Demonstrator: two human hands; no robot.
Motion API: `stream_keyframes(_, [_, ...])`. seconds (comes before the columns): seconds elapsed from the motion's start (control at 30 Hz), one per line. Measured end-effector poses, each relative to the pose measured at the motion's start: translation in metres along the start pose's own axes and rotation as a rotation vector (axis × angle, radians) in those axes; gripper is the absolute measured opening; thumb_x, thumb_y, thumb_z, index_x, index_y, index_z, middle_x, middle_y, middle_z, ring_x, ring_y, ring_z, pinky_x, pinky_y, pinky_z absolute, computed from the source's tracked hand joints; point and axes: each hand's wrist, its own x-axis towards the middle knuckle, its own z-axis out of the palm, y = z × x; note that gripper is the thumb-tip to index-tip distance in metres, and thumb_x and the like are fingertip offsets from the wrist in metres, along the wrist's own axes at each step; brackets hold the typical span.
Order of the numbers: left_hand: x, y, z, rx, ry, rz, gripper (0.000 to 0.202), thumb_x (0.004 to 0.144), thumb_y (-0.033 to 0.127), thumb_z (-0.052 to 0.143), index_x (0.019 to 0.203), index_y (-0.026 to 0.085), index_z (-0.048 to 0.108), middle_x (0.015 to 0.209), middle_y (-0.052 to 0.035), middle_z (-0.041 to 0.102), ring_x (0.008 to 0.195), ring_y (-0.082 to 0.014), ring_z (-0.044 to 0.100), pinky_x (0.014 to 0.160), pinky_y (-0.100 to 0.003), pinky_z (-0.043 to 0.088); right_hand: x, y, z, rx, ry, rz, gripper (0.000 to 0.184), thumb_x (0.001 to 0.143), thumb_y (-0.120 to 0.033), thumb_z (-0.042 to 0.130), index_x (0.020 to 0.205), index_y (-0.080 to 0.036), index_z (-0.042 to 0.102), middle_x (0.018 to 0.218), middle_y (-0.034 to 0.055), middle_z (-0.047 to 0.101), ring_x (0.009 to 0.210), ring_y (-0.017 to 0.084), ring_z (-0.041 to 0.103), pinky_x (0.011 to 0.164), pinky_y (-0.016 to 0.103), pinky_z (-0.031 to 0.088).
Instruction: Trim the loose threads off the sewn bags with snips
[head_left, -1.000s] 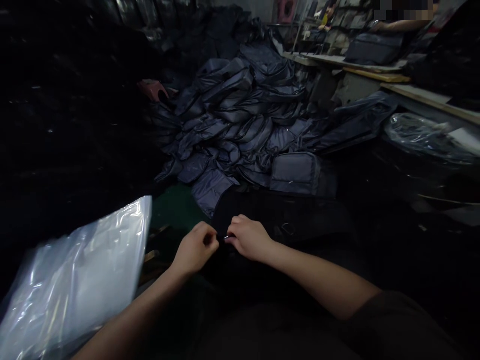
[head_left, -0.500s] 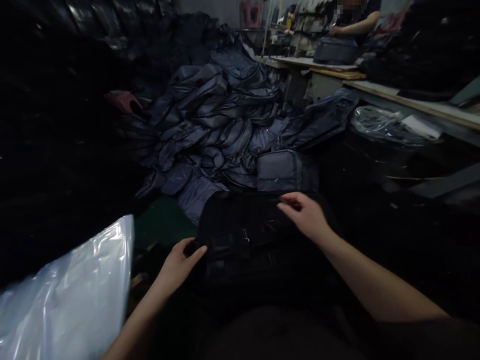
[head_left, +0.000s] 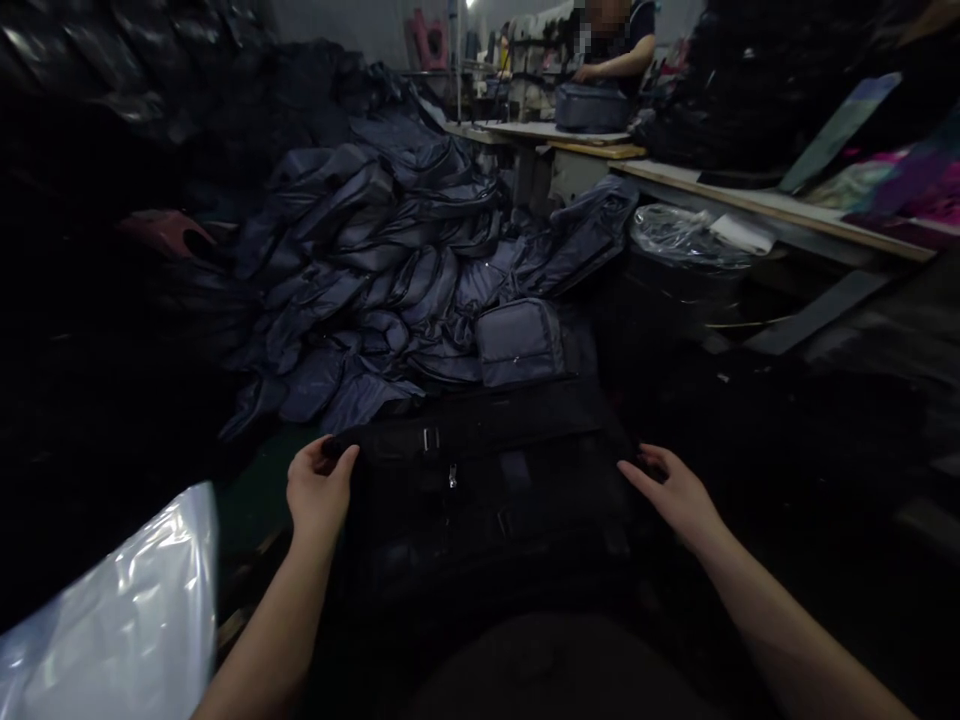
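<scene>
A black bag [head_left: 480, 460] with a silver zip pull [head_left: 452, 476] and a metal-looking buckle [head_left: 429, 440] lies in front of me, its lower part lost in shadow. On its left edge, my left hand [head_left: 321, 485] is closed, thumb and fingers pinching the dark fabric. My right hand [head_left: 667, 490] grips the bag's right edge between thumb and curled fingers. Just beyond the bag's far side sits a grey-blue bag [head_left: 519, 342] with a zipped front.
Heaped grey-blue bags [head_left: 360, 230] fill the floor ahead. A shiny plastic sheet [head_left: 127, 620] stands at the lower left. Along the right runs a worktable [head_left: 787, 205], with clear plastic [head_left: 679, 235] below its edge. A person [head_left: 622, 60] handles a bag [head_left: 592, 107] further back.
My right hand has moved from the bag's far edge to its right side. My left hand has shifted left and up, and the bag has turned and spread wider. The view has swung right.
</scene>
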Motion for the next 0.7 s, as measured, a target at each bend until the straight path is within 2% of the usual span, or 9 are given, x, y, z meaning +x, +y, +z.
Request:
stream_keyframes(0.13, [0.002,-0.010,0.013,-0.026,-0.006,-0.020,0.056,0.065,0.050,0.067,0.111,0.019,0.058,0.103,-0.0068,0.063,0.092,-0.0218,0.060,0.087,-0.038,0.046,-0.007,0.005,-0.002,0.054,-0.053,0.038,0.058,0.069,-0.055,0.066,0.114,-0.021,0.057,0.114,0.0099,0.062,0.105,0.027,0.058,0.089,0.040,0.048])
stream_keyframes(0.4, [0.004,-0.024,0.012,-0.152,-0.071,-0.107,0.055,0.064,0.049,0.068,0.107,0.017,0.060,0.100,-0.0068,0.065,0.092,-0.0220,0.061,0.087,-0.039,0.047,-0.001,0.006,-0.001,0.138,-0.148,0.063,0.046,0.069,-0.049,0.067,0.105,-0.020,0.062,0.102,0.0081,0.068,0.090,0.025,0.064,0.078,0.037,0.052])
stream_keyframes(0.6, [0.004,-0.040,-0.001,-0.280,-0.135,-0.206,0.048,0.075,0.052,0.055,0.104,0.015,0.060,0.100,-0.0086,0.066,0.087,-0.0196,0.064,0.080,-0.036,0.051,0.002,0.010,0.001,0.074,-0.137,0.029,0.042,0.069,-0.049,0.067,0.099,-0.019,0.063,0.098,0.0078,0.068,0.086,0.024,0.065,0.074,0.033,0.051])
stream_keyframes(0.7, [-0.001,-0.048,-0.013,-0.289,-0.176,-0.258,0.046,0.074,0.054,0.054,0.096,0.014,0.063,0.099,-0.0098,0.067,0.087,-0.0212,0.064,0.077,-0.036,0.052,0.006,0.016,0.001,0.028,-0.178,0.023,0.039,0.069,-0.053,0.066,0.087,-0.019,0.064,0.084,0.0067,0.069,0.075,0.024,0.064,0.065,0.032,0.050])
